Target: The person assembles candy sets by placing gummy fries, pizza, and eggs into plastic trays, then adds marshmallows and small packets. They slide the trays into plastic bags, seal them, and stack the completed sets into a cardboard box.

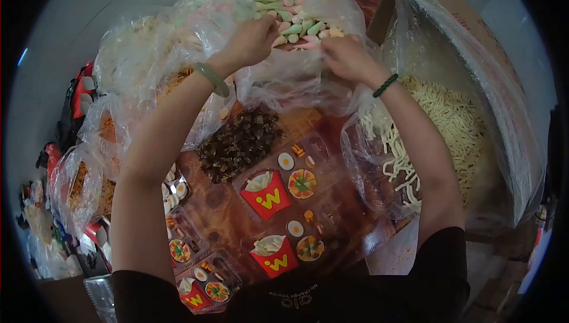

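Observation:
My left hand is closed at the left side of an open clear plastic bag, its fingertips by the pastel candies. Across the opening, my right hand is closed at the bag's right edge, near pink and yellow pieces. What the fingertips pinch is too small to make out. Pink, green and white teardrop-shaped candies fill the bag. Below it lies a heap of dark wrapped pieces. Clear trays on the table hold red fry boxes, small pizzas and fried-egg pieces.
At the right, a plastic-lined cardboard box holds pale fry-shaped strands. Several plastic bags crowd the left side, some with orange pieces. More filled trays sit at the lower left of the brown table.

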Motion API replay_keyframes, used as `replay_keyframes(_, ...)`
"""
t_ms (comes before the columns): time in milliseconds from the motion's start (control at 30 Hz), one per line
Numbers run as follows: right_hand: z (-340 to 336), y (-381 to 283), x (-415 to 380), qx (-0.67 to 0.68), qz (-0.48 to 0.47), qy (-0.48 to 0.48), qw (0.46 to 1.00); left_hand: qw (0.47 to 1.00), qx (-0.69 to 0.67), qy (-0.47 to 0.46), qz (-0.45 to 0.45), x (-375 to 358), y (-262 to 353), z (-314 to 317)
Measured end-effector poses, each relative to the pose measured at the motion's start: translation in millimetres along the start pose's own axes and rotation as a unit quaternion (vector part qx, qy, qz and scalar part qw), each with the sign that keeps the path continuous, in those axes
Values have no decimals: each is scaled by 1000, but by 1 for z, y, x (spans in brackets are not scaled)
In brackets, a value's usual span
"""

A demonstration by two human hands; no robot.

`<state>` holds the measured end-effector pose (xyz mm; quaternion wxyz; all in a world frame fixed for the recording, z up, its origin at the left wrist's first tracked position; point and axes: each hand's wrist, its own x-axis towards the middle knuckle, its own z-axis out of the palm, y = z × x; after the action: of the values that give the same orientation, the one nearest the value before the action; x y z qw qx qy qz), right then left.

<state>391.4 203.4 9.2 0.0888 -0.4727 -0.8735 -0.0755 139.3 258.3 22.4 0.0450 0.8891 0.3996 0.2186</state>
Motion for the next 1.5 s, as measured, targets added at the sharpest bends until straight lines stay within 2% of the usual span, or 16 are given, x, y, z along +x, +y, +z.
replay_keyframes(67,-33,3,3,241,60,54,967,987,-68,124,-79,6,0,-22)
replay_keyframes(133,-34,18,4,255,20,18,967,977,14,209,-49,10,-6,-34)
replay_keyframes(200,-26,17,4,139,29,-292,946,952,95,289,-18,18,-19,-36)
replay_keyframes(333,-20,4,25,74,58,-385,918,926,192,298,-130,47,-35,-22)
replay_keyframes(400,-2,12,28,294,39,-198,934,926,181,282,-174,58,-43,-15)
replay_keyframes(500,-23,-7,39,306,108,-182,928,937,97,255,-218,79,-71,-12)
replay_keyframes(600,4,9,43,289,80,-96,949,964,26,107,-243,80,-78,-17)
replay_keyframes(667,9,15,45,286,95,-78,950,898,-392,90,-180,71,-59,-36)
replay_keyframes(733,11,20,47,278,110,-58,952,805,-556,172,-119,49,-40,-65)
replay_keyframes(933,23,26,75,272,149,97,946,777,-629,28,14,2,-30,-124)
replay_keyframes(1000,28,24,92,257,89,207,940,761,-643,-10,89,-5,-29,-124)
replay_keyframes(1133,25,-7,151,205,-43,372,904,801,-598,31,19,-8,-36,-113)
replay_keyframes(1233,17,-31,199,146,-41,369,917,816,-574,70,-30,-16,-34,-114)
replay_keyframes(1300,-11,-54,210,143,46,57,987,809,-586,34,-31,-23,-35,-121)
replay_keyframes(1400,-13,-82,222,126,147,-27,981,864,-501,32,-47,-31,-33,-128)
replay_keyframes(1500,7,-82,232,85,41,-64,993,911,-396,82,-81,-41,-31,-138)
